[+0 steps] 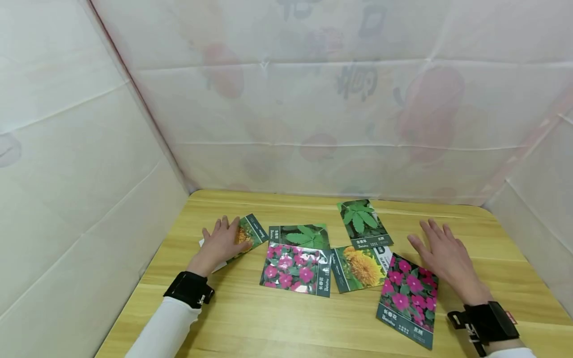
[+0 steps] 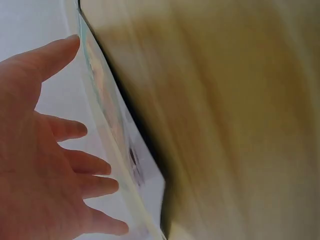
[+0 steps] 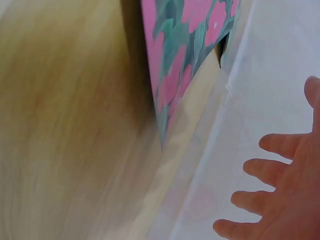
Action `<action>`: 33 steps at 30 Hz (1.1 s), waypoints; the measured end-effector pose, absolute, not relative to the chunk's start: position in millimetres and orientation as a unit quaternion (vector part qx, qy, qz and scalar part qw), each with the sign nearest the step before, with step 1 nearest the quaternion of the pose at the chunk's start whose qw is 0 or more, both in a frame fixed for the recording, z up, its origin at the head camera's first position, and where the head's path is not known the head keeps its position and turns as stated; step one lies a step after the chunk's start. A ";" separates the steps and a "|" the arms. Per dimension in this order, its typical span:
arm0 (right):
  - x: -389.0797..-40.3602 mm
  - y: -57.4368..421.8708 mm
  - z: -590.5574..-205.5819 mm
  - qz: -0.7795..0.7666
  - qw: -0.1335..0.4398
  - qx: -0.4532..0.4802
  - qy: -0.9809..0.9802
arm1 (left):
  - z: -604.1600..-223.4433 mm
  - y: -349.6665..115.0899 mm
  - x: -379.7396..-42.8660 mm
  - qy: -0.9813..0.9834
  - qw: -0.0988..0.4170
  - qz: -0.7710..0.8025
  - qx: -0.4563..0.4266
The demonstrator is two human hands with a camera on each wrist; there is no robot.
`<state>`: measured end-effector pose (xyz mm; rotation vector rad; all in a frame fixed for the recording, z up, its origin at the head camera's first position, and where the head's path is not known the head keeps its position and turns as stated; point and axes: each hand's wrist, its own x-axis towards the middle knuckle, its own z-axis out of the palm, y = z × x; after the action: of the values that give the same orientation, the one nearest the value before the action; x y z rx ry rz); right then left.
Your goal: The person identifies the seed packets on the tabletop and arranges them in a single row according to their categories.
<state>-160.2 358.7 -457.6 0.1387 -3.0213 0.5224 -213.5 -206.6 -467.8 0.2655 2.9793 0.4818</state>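
Several flower seed packets lie on a wooden table. My left hand (image 1: 219, 247) is spread over an orange-flower packet (image 1: 254, 229) at the left, hiding part of it; whether it touches the packet, I cannot tell. To the right, my right hand (image 1: 447, 256), fingers extended and holding nothing, is beside a pink-flower packet (image 1: 411, 293). Another pink-flower packet (image 1: 293, 268) overlaps a green-leaf packet (image 1: 309, 233) in the middle. A second green-leaf packet (image 1: 362, 221) partly covers an orange-flower packet (image 1: 360, 268). In the left wrist view, the fingers (image 2: 95, 185) are outstretched.
The wooden table (image 1: 224, 323) has rounded back corners. White cloth (image 1: 286, 109) with faint red prints hangs behind it, and more pale cloth (image 1: 80, 199) stands along the left side and the right side. Each wrist wears a black strap (image 1: 190, 288).
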 end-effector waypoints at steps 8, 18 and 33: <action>-159.4 358.6 -456.7 0.177 0.017 0.043 -0.983 | -468.4 -210.2 -210.9 0.983 0.066 0.145 0.092; -158.1 358.5 -460.6 0.181 0.030 0.050 -0.982 | -467.7 -213.0 -216.7 0.982 0.038 0.159 0.092; -158.9 357.2 -459.2 0.177 0.039 0.057 -0.982 | -464.8 -241.2 -219.1 0.933 0.079 0.345 0.063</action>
<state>-158.9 357.2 -459.2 0.1759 -3.0107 0.5414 -219.1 -241.2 -464.8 0.1871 2.7930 1.0327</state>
